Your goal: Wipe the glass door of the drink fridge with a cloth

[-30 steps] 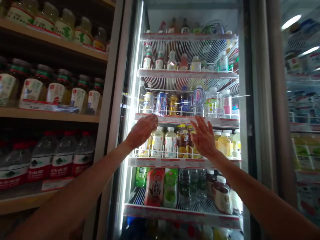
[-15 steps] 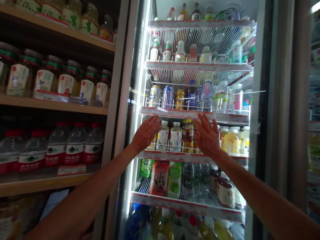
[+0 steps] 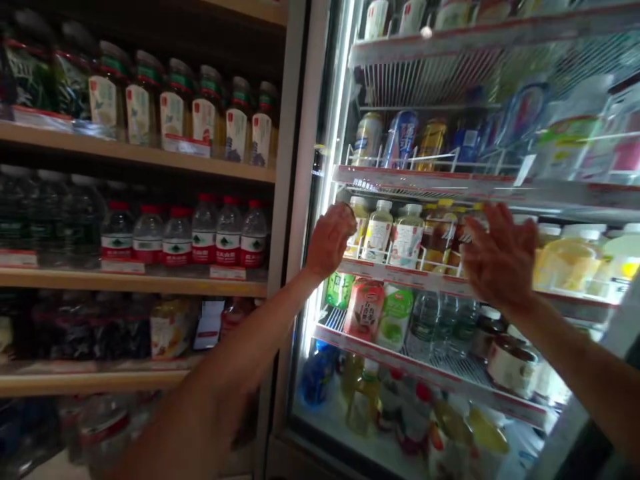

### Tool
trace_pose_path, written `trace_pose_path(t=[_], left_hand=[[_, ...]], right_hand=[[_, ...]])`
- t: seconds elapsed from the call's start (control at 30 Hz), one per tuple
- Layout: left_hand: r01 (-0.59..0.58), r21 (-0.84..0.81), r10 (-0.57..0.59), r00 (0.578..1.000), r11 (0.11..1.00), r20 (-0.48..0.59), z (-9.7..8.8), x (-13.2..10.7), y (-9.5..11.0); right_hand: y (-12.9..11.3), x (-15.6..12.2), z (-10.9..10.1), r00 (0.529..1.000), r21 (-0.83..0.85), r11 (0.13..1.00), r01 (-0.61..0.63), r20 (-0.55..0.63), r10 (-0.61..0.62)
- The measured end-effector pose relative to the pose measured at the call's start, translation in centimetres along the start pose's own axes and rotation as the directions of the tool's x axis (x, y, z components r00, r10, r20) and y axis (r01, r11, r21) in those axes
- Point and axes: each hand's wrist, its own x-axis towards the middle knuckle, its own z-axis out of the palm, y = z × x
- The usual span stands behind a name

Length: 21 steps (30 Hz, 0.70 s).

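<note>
My left hand (image 3: 333,241) is raised before the left part of a lit drinks fridge (image 3: 395,272), its fingers forward and slightly bent. Nothing shows in it. Close to its fingertips stand tea bottles with white labels (image 3: 377,235) on the middle shelf. My right hand (image 3: 497,257) is blurred by motion, fingers spread and empty. It hangs in front of the same shelf, between yellow-capped amber bottles (image 3: 440,233) and wide bottles of yellow drink (image 3: 567,260). Whether either hand touches anything I cannot tell.
Cans (image 3: 400,140) stand on the shelf above, and green and red drink bottles (image 3: 367,308) below. To the left, a wooden shelf unit (image 3: 135,155) holds juice bottles and red-capped water bottles (image 3: 229,233). The fridge's metal frame (image 3: 293,167) stands between them.
The view has turned left and down and come closer to the fridge, so more of the left shelf unit shows. Both hands stay raised; the right one now appears more spread.
</note>
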Motion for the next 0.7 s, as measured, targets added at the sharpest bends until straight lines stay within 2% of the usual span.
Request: trace_pose_path(t=[0.03, 0.07, 0.1, 0.13, 0.2, 0.27, 0.3, 0.33, 0.37, 0.4, 0.43, 0.47, 0.5, 0.57, 0.63, 0.67, 0.7], left_hand=[[0.125, 0.021, -0.124, 0.991, 0.992, -0.050, 0.0, -0.1, -0.5], [0.194, 0.030, -0.191, 0.979, 0.981, -0.065, 0.1, -0.5, -0.4], [0.197, 0.029, -0.195, 0.980, 0.980, -0.048, 0.3, -1.4, 0.2], [0.147, 0.018, -0.147, 0.989, 0.989, -0.005, 0.4, -2.5, 1.1], [-0.044, -0.040, 0.049, 0.991, 0.998, 0.125, 0.5, -5.1, 3.4], [-0.259, -0.126, 0.283, 0.926, 0.958, 0.249, 0.3, -7.0, 4.8], [-0.319, -0.149, 0.349, 0.895, 0.936, 0.278, 0.1, -7.3, 4.9], [-0.332, -0.147, 0.361, 0.890, 0.932, 0.278, -0.2, -7.2, 4.4], [-0.289, -0.116, 0.309, 0.920, 0.950, 0.240, -0.4, -6.8, 3.5], [-0.187, -0.067, 0.196, 0.968, 0.980, 0.157, -0.6, -6.0, 2.3], [-0.041, -0.026, 0.042, 0.998, 0.999, 0.039, -0.7, -5.1, 1.1], [0.086, -0.015, -0.086, 0.994, 0.996, -0.070, -0.7, -4.2, 0.1], [0.182, -0.024, -0.184, 0.971, 0.983, -0.153, -0.7, -3.5, -0.6], [0.262, -0.059, -0.269, 0.939, 0.963, -0.215, -0.3, -3.1, -0.3], [0.182, -0.093, -0.195, 0.969, 0.979, -0.153, 0.2, -4.0, 1.8], [0.073, -0.114, -0.083, 0.992, 0.991, -0.090, 0.4, -4.7, 3.2], [-0.077, -0.144, 0.075, 0.997, 0.987, -0.017, 0.6, -5.3, 4.6]], right_hand=[[0.4, -0.4, -0.1, 1.000, -0.001, 1.000, -0.028, 0.003, 0.028], [0.7, -0.8, -0.2, 0.998, 0.004, 0.999, -0.053, 0.020, 0.053], [0.8, -1.2, -0.2, 0.997, 0.012, 0.997, -0.071, 0.044, 0.070], [0.7, -1.5, -0.3, 0.995, 0.023, 0.997, -0.074, 0.062, 0.072], [0.4, -2.0, -0.4, 0.995, 0.039, 0.997, -0.067, 0.076, 0.064], [0.0, -2.3, -0.5, 0.994, 0.051, 0.997, -0.066, 0.089, 0.062], [0.0, -2.4, -0.6, 0.994, 0.052, 0.996, -0.067, 0.094, 0.061], [0.1, -2.5, -0.7, 0.993, 0.051, 0.997, -0.066, 0.100, 0.060], [0.3, -2.6, -0.9, 0.994, 0.047, 0.997, -0.061, 0.096, 0.057], [0.6, -2.8, -1.1, 0.996, 0.034, 0.998, -0.052, 0.075, 0.049], [1.0, -3.0, -1.3, 0.998, 0.014, 0.999, -0.043, 0.049, 0.042], [1.4, -3.3, -1.5, 0.999, -0.008, 0.999, -0.039, 0.027, 0.039], [1.7, -3.7, -1.6, 0.999, -0.028, 0.999, -0.038, 0.016, 0.038], [1.9, -4.4, -2.0, 0.999, -0.056, 0.997, -0.047, 0.024, 0.048], [1.3, -4.9, -2.2, 0.995, -0.056, 0.997, -0.061, 0.080, 0.065], [0.8, -5.1, -2.2, 0.991, -0.054, 0.996, -0.067, 0.114, 0.073], [0.4, -5.2, -2.3, 0.987, -0.053, 0.996, -0.072, 0.138, 0.079]])
